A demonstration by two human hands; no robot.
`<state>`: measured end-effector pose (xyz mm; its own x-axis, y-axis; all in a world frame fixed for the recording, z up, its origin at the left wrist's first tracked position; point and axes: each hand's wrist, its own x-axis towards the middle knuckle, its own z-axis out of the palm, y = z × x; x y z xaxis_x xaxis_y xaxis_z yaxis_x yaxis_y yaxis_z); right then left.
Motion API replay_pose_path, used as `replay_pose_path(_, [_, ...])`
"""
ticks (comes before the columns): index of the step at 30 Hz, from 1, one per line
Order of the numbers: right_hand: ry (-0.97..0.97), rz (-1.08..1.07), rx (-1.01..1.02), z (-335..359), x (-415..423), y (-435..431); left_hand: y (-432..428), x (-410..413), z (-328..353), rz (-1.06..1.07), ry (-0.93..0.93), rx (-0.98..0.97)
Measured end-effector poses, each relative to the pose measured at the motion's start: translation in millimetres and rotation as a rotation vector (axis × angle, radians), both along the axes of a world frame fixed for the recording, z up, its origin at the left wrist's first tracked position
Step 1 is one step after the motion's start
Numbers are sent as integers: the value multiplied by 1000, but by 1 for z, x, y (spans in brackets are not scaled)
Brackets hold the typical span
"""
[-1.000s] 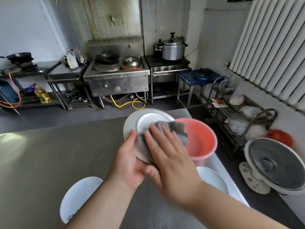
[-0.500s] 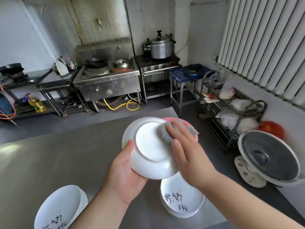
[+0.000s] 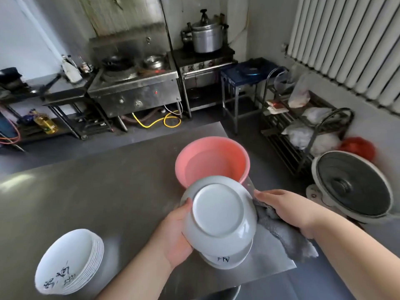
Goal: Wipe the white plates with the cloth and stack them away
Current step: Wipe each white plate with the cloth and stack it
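A white plate is tilted up with its underside facing me. My left hand grips its left rim, thumb on the back. My right hand holds a grey cloth against the plate's right edge, and the cloth's end hangs down over the table. Right beneath the held plate a plate with black writing lies on the steel table. At the lower left stands a stack of white plates with black writing.
A pink basin stands on the table just behind the held plate. The table's right edge runs close by my right hand. On the floor to the right are a fan and a wire rack. A stove stands at the back.
The cloth and my right hand slid from the plate's back to its right edge. The plate came lower and nearer. The view dropped, so the left stack shows more fully.
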<state>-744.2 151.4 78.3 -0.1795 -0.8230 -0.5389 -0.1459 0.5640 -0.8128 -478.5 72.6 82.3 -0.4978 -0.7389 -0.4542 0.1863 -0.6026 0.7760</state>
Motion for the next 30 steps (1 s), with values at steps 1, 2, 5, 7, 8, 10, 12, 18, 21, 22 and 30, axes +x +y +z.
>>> replay_pose_path(1, [-67,-51,30,-8,-1,1,0,-5,-6,7,-83,-26])
replay_pose_path(2, [-111,-101,55,-15,-2,2,1,-9,-11,17,-164,-51])
replay_pose_path(5, [-102,-192,68,-26,-3,1,3,-20,-15,27,-341,-90])
replay_pose_path(7, [-27,-182,42,-27,-5,-1,-4,-22,-18,19,-318,-46])
replay_pose_path(8, [8,-164,16,-27,-6,-1,-9,-21,-21,-3,-283,-23])
replay_pose_path(10, [54,-114,-48,-30,-6,-1,-15,-18,-25,-49,-230,-20])
replay_pose_path(12, [92,-60,-115,-38,-3,1,-15,-16,-34,-58,-230,-71])
replay_pose_path(18, [316,44,-75,-84,13,4,-6,-10,-93,-159,-545,-324])
replay_pose_path(21, [403,132,-18,-107,21,6,1,-5,-126,-195,-636,-386])
replay_pose_path(22, [431,154,2,-113,23,7,2,-2,-134,-207,-651,-407])
replay_pose_path(30, [617,243,29,-132,29,6,-4,5,-173,-244,-777,-540])
